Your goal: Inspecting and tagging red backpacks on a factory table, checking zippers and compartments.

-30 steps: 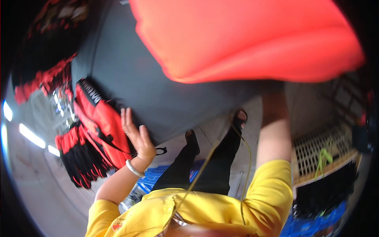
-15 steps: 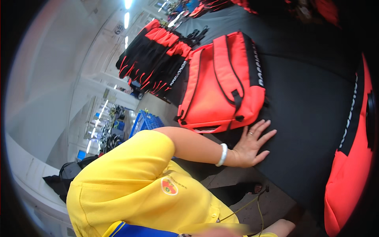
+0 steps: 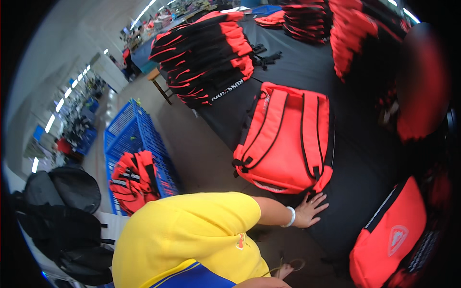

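Head view: left hand (image 3: 309,211) flat, fingers spread and released, steadying on bench (image 3: 365,158) beside backpack (image 3: 288,139) at centre; right hand unseen.

**Count of what shows**

One red backpack (image 3: 288,139) lies flat on the black counter (image 3: 360,177). A second red backpack (image 3: 391,240) sits at the counter's near edge. A third red backpack (image 3: 132,180) rests in one blue crate (image 3: 132,129). One hand (image 3: 311,210) shows. Two clear stacks (image 3: 201,53) of red-and-black bags; further stacks are too blurred to count.

red blur (image 3: 422,81) at right, unidentifiable
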Demonstrator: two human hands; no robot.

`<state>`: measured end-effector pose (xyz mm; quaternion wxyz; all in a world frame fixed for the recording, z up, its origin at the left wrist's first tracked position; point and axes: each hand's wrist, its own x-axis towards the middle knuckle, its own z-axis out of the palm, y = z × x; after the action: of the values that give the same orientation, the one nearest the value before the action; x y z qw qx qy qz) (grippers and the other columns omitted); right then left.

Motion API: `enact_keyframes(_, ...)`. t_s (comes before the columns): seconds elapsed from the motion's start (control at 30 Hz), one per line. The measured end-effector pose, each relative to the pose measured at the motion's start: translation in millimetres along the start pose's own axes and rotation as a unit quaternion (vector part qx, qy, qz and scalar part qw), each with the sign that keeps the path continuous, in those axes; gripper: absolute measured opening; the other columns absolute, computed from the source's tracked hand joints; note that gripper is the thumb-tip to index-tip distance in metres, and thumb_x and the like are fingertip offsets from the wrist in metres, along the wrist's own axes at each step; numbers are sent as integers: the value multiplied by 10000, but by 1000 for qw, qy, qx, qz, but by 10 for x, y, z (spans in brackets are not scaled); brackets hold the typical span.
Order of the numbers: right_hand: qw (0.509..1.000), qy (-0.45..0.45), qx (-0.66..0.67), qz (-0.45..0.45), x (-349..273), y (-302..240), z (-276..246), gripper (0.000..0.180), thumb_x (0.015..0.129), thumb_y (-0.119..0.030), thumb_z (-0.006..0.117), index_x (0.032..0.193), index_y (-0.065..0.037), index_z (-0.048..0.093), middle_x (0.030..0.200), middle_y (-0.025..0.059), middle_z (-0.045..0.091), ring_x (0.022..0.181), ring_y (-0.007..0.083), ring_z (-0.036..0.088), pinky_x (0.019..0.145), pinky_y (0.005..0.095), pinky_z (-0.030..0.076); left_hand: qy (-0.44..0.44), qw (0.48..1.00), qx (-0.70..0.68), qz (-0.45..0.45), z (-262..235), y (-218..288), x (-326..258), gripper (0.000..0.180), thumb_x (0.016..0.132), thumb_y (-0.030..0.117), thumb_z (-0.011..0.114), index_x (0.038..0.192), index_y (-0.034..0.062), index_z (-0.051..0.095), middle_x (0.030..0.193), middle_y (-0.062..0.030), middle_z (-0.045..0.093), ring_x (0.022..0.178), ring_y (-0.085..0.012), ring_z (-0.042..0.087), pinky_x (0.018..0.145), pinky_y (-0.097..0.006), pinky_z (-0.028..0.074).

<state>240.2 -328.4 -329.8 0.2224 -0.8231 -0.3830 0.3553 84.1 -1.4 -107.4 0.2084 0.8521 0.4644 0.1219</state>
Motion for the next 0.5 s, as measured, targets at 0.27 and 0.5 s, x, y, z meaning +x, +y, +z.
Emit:
enact_keyframes(0.27, 770, 182, -220, -571, -920, -2477, -1022, 143, 845, -120, 612, 941, -41, 682, 1108, 160, 623, 1019, 374, 575, 857, 470, 505, -99, 922, -345, 144, -937, -382, -613, 290, 828, 182, 653, 1053, 0, 631, 1018, -186, 618, 964, -326, 636, 836, -409, 518)
enact_keyframes(0.5, 714, -10, -93, -694, -513, -4122, -598, 432, 847, -17, 617, 1277, 18, 600, 1357, 188, 419, 1248, 296, 448, 1002, 399, 427, 28, 901, -414, 128, -2396, -1046, -1726, 358, 1011, 284, 466, 1118, -20, 622, 1051, -155, 639, 1034, -262, 601, 917, -347, 462)
